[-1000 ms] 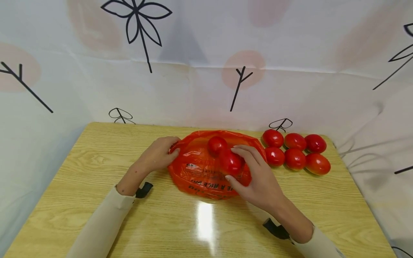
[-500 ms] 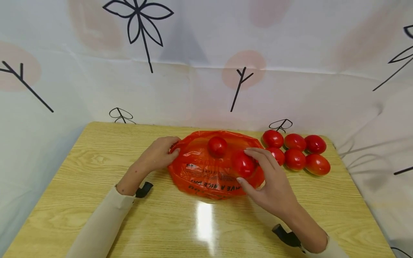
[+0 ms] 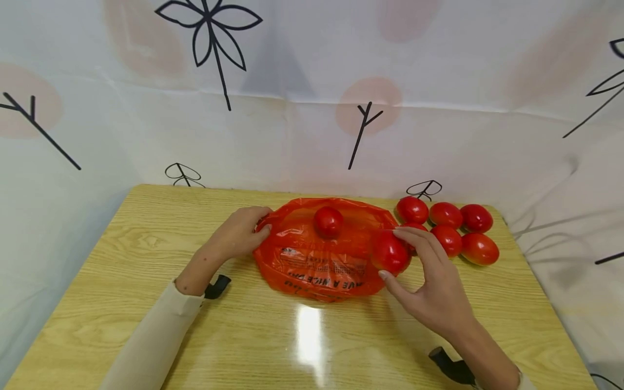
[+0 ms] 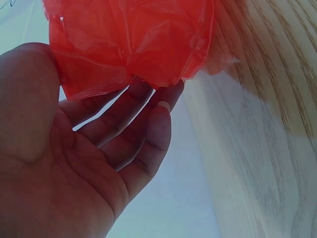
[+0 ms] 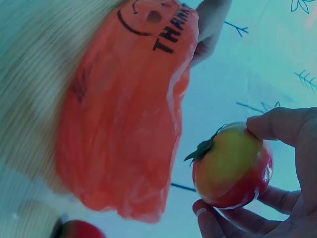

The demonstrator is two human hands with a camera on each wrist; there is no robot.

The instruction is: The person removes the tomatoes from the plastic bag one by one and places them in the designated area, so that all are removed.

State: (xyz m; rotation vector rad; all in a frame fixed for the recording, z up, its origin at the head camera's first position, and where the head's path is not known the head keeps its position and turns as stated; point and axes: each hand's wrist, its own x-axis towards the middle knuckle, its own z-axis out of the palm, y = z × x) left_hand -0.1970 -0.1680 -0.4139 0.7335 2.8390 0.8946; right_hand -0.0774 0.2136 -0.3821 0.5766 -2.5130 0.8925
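In the head view, my left hand [image 3: 239,233] grips the left rim of a red plastic bag [image 3: 317,271], which lies with its mouth spread on the table. The left wrist view shows my fingers behind the bag's edge [image 4: 129,39] and the thumb in front. One red tomato [image 3: 328,221] sits inside the bag. Above the bag's right rim, my right hand [image 3: 434,281] holds another tomato [image 3: 390,252] between thumb and fingertips. Seen from the right wrist, this tomato [image 5: 230,166] has a yellowish patch and a green leafy top.
Several tomatoes [image 3: 446,240] stand in two rows at the table's back right, one partly hidden behind my right hand. A white cloth [image 3: 292,135] with plant drawings hangs behind the wood-grain table [image 3: 244,336].
My right hand has moved rightward with the tomato, from over the bag's middle to its right rim. My left hand and the tomato in the bag have stayed in place.
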